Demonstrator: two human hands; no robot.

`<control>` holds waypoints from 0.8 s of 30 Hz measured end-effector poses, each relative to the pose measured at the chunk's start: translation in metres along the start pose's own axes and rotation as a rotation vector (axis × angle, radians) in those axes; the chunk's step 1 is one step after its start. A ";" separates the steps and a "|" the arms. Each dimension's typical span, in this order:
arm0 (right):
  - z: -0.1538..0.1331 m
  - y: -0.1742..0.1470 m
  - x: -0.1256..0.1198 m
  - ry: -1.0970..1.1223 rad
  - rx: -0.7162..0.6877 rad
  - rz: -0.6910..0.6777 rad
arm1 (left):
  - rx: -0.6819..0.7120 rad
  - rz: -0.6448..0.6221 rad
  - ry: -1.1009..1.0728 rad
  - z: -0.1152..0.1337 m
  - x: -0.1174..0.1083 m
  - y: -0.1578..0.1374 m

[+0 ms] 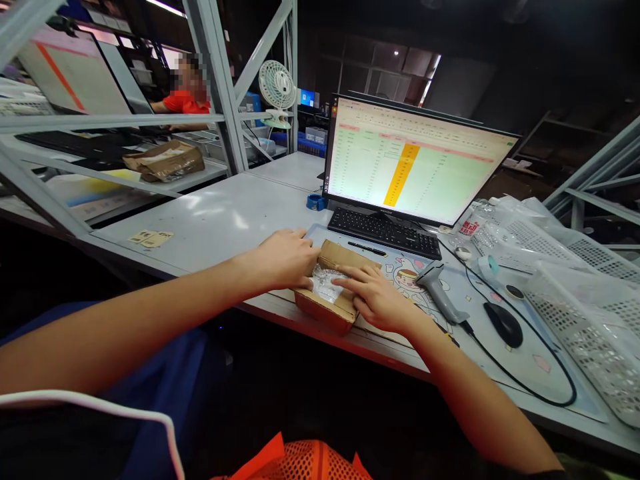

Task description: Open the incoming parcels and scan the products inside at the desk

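From where I stand, the small brown cardboard box [324, 316] looks poorly placed: it sits at the near edge of the white worktop [210, 207], and its front side seems to reach the rim, so a hard push down or a tug toward the body could, I think, tip it off. The crinkled clear plastic packing [327, 288] inside is another worry; if fingers snag it, whatever it wraps could be pulled up or spilled. A sweep of the right forearm might also knock the grey handheld scanner [443, 293], which lies close beside it on the pale blue patterned desk mat [537, 347]. Both arms reach forward and converge on the box, with the wrists low and the palms facing mostly down. The left hand [290, 259] curls at the box's left side, the thumb near the plastic; whether it grips the cardboard, I cannot tell. The right hand [377, 297] lies over the right side, its fingers apart and closed round nothing, the index finger stretched onto the packing. Beyond them are a slim black pen [367, 249] and a black keyboard [385, 230].
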State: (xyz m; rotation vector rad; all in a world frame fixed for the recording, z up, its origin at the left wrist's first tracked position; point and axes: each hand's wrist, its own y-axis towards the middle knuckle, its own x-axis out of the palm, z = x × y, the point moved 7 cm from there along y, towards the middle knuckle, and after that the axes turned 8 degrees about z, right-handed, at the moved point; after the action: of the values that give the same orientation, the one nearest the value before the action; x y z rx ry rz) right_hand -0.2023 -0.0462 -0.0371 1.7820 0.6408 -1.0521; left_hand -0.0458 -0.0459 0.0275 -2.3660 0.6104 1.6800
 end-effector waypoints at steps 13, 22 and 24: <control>-0.017 -0.025 -0.027 0.021 -0.039 0.236 | 0.190 -0.128 -0.248 0.007 0.041 0.014; 0.003 -0.097 0.010 0.231 0.275 0.637 | 0.217 -0.076 -0.282 0.022 0.043 0.020; 0.005 -0.104 0.028 0.327 0.349 0.687 | 0.210 -0.088 -0.310 0.028 0.048 0.019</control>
State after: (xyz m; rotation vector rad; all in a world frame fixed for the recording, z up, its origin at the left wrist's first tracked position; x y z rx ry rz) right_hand -0.2719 -0.0070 -0.1097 2.2664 -0.0049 -0.4147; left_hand -0.0646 -0.0635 -0.0251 -1.9106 0.5844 1.7953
